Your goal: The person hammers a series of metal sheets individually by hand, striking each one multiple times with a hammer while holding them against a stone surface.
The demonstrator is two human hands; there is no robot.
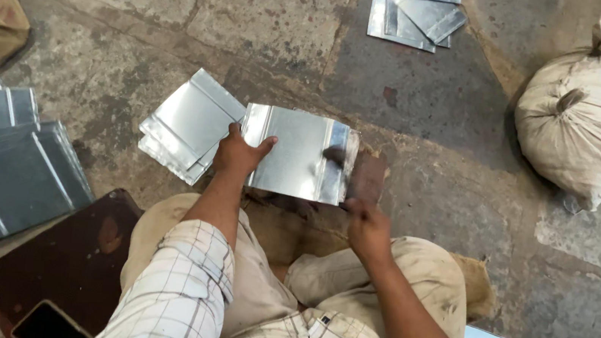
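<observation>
Sat on the stone floor (275,5), metal sheet (295,153) laid flat ahead of the knees. Left hand (237,155) spread on its near edge, seemingly steadying it. Right hand (364,226) closed around a blurred mallet (364,177) at the folded right edge. Finished-looking stacks at left (3,163), behind (187,124), beyond (415,11). Tied sack (589,120) at right, contents hidden.

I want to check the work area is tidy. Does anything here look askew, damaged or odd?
Nothing looks damaged. The left hand steadies a metal sheet; the right hand holds a blurred tool at its edge. Only the sheet piles on the floor are fanned out unevenly.
</observation>
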